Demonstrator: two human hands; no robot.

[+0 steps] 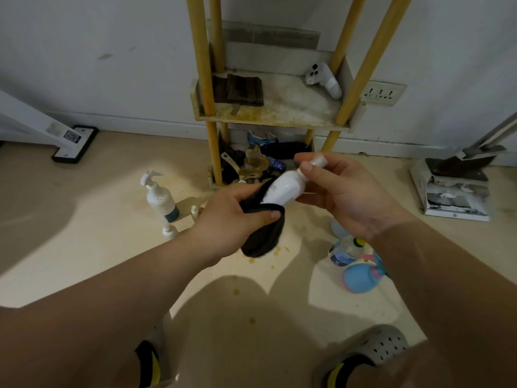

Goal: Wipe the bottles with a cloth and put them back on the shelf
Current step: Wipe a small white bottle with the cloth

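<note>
The white bottle (285, 189) is held in the air in front of the shelf (274, 122), above the floor and between both hands. The grip of the right hand (344, 197) is closed at the cap end, with thumb and fingers pinched round the neck. The grip of the left hand (232, 217) is closed round the black cloth (263, 239), which is wrapped over the lower part of the bottle. As the bottle is carried only by a pinch at its narrow end, it could probably be pulled out of the fingers if the cloth is dragged too strongly, and it would then fall on the hard floor. The cap could also be loosened if the body is twisted inside the cloth. On the middle board of the shelf, open room is seen in the centre, between some dark wooden pieces (243, 89) and a white controller (323, 79). The yellow posts (201, 51) stand at the front corners, so the bottle should be passed between them. On the floor a pump bottle (161, 197) stands at the left and a blue bottle (359, 278) lies at the right, under the right arm, and both could be knocked over.
</note>
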